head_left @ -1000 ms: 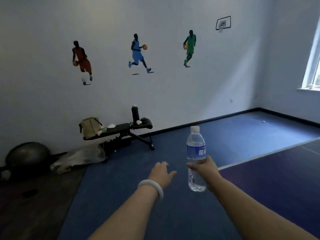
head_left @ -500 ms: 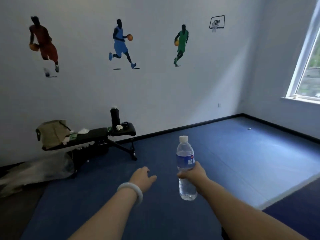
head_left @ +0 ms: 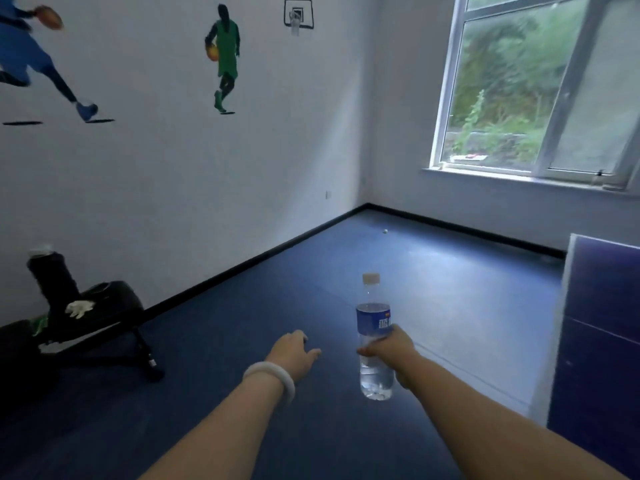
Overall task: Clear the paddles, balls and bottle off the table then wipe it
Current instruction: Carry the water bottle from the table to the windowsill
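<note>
bottle (head_left: pixel 375 341): clear plastic, white cap, blue label, upright, held in the air above the blue floor (head_left: pixel 242 341), right of centre in the head view. water visible in the lower part.

right hand (head_left: pixel 393 348): fingers and thumb curled round the bottle at mid-body, just under the label; the lower part of the bottle hangs below the grip. forearm extends from the lower right corner.

left hand (head_left: pixel 292 351): holds nothing, back of hand toward the camera, fingers loosely extended forward and down, thumb out to the right. apart from the bottle, just to its left. white bangle (head_left: pixel 272 379) sits on the left wrist.

desk (head_left: pixel 602 323): blue top with a white edge and a thin white line across it, only a corner section shows at the right border, beyond the right forearm. the bottle is off it, to its left.

small white ball (head_left: pixel 385 231): on the floor far ahead, near the corner of the room, below the window (head_left: pixel 540 84).

workout bench (head_left: pixel 86 320): black, at the left by the wall. on it a dark upright container (head_left: pixel 52 278) with a pale top and a crumpled white item (head_left: pixel 79 308) beside its base; what the item is cannot be told.

wall: white, with decals of a basketball player in green (head_left: pixel 225 60), part of a player in blue (head_left: pixel 31 64) at the left edge, and a small hoop (head_left: pixel 298 13) near the top.
</note>
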A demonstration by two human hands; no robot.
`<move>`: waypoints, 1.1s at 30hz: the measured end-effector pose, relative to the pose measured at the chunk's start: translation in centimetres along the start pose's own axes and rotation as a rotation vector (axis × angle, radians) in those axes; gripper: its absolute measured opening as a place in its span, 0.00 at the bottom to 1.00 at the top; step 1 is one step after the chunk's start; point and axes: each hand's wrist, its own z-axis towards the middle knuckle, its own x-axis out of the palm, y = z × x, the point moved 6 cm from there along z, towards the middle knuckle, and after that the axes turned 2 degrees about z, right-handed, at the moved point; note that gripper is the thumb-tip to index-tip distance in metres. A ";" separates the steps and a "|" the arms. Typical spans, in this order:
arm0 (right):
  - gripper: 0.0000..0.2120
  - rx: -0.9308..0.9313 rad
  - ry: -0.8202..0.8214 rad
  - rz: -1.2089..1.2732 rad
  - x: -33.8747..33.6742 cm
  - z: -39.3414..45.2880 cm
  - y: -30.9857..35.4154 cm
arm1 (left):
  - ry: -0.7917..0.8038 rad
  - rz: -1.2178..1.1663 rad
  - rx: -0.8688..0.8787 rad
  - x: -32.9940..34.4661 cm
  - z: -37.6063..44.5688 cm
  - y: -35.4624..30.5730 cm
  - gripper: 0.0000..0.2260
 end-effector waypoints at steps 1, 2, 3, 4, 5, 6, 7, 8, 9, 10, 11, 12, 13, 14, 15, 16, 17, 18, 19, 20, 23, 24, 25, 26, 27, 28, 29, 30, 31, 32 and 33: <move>0.15 0.012 -0.026 0.006 -0.3 2.4 0.2 | 0.009 0.011 0.026 -0.1 2.7 -1.0 0.21; 0.14 0.019 -0.044 0.015 -0.7 4.9 0.5 | 0.018 0.020 0.047 -0.2 5.3 -1.9 0.21; 0.13 0.024 -0.051 0.022 -0.9 7.4 1.0 | 0.034 0.027 0.063 -0.2 8.0 -2.8 0.21; 0.13 0.032 -0.053 0.031 -1.0 9.9 1.4 | 0.057 0.034 0.070 -0.2 10.5 -3.6 0.22; 0.14 0.040 -0.055 0.035 -1.2 12.5 1.8 | 0.082 0.040 0.068 -0.2 12.9 -4.3 0.22; 0.14 0.055 -0.059 0.034 -1.2 14.9 2.1 | 0.105 0.051 0.064 -0.4 15.3 -5.0 0.22; 0.16 0.074 -0.070 0.032 -1.4 17.2 2.4 | 0.124 0.068 0.067 -0.5 17.8 -5.7 0.22; 0.17 0.087 -0.081 0.033 -1.7 19.4 2.7 | 0.137 0.085 0.080 -0.7 20.3 -6.5 0.22; 0.18 0.090 -0.087 0.038 -2.0 21.6 3.3 | 0.146 0.093 0.091 -1.2 22.8 -7.5 0.22; 0.19 0.089 -0.090 0.045 -2.3 23.9 3.8 | 0.152 0.087 0.100 -1.7 25.3 -8.4 0.22; 0.20 0.089 -0.094 0.046 -2.7 26.3 4.3 | 0.159 0.076 0.110 -2.1 27.7 -9.4 0.22; 0.21 0.098 -0.098 0.045 -3.2 28.3 4.6 | 0.166 0.071 0.120 -2.5 29.9 -10.4 0.23; 0.21 0.113 -0.106 0.057 -3.7 30.1 4.9 | 0.175 0.074 0.132 -2.7 32.1 -11.3 0.23; 0.21 0.124 -0.120 0.076 -4.3 32.1 5.1 | 0.185 0.086 0.146 -2.8 34.4 -12.3 0.23; 0.20 0.130 -0.131 0.090 -5.0 34.1 5.3 | 0.199 0.095 0.158 -2.7 36.8 -13.3 0.23; 0.21 0.133 -0.141 0.104 -5.7 36.3 5.5 | 0.216 0.096 0.166 -2.6 39.4 -14.4 0.23; 0.22 0.137 -0.160 0.116 -6.5 38.6 5.6 | 0.228 0.095 0.179 -2.5 42.0 -15.5 0.23; 0.23 0.143 -0.180 0.121 -7.5 41.1 5.8 | 0.237 0.101 0.200 -2.3 44.8 -16.8 0.22; 0.23 0.152 -0.199 0.124 -8.5 43.5 6.0 | 0.244 0.111 0.226 -2.1 47.6 -18.1 0.22; 0.23 0.160 -0.222 0.132 -9.5 45.9 6.4 | 0.251 0.123 0.255 -1.9 50.5 -19.6 0.21; 0.21 0.159 -0.302 0.161 -13.5 52.9 7.6 | 0.262 0.150 0.344 -1.3 59.2 -24.7 0.20; 0.20 0.159 -0.328 0.161 -15.2 55.1 8.0 | 0.270 0.160 0.378 -1.0 61.9 -26.8 0.20; 0.19 0.164 -0.344 0.156 -16.4 56.3 8.4 | 0.279 0.175 0.405 -0.8 63.6 -28.4 0.19; 0.19 0.173 -0.373 0.159 -17.9 57.7 8.8 | 0.290 0.196 0.443 -0.4 65.5 -30.5 0.19; 0.19 0.183 -0.413 0.177 -19.9 59.5 8.9 | 0.303 0.224 0.489 0.3 68.0 -33.1 0.19; 0.18 0.190 -0.455 0.204 -21.8 61.1 9.1 | 0.314 0.245 0.529 0.9 70.2 -35.9 0.19; 0.18 0.197 -0.504 0.222 -24.1 62.6 9.1 | 0.327 0.252 0.567 1.8 72.1 -38.9 0.19; 0.17 0.208 -0.550 0.231 -26.3 63.8 9.0 | 0.347 0.264 0.602 2.9 73.7 -41.9 0.19; 0.17 0.220 -0.590 0.249 -28.6 65.0 8.9 | 0.372 0.280 0.642 4.1 74.9 -44.8 0.19; 0.17 0.232 -0.627 0.271 -30.7 66.1 8.5 | 0.395 0.302 0.682 5.3 75.8 -47.6 0.19; 0.18 0.240 -0.660 0.288 -33.0 67.3 8.2 | 0.413 0.317 0.716 6.7 76.9 -50.3 0.19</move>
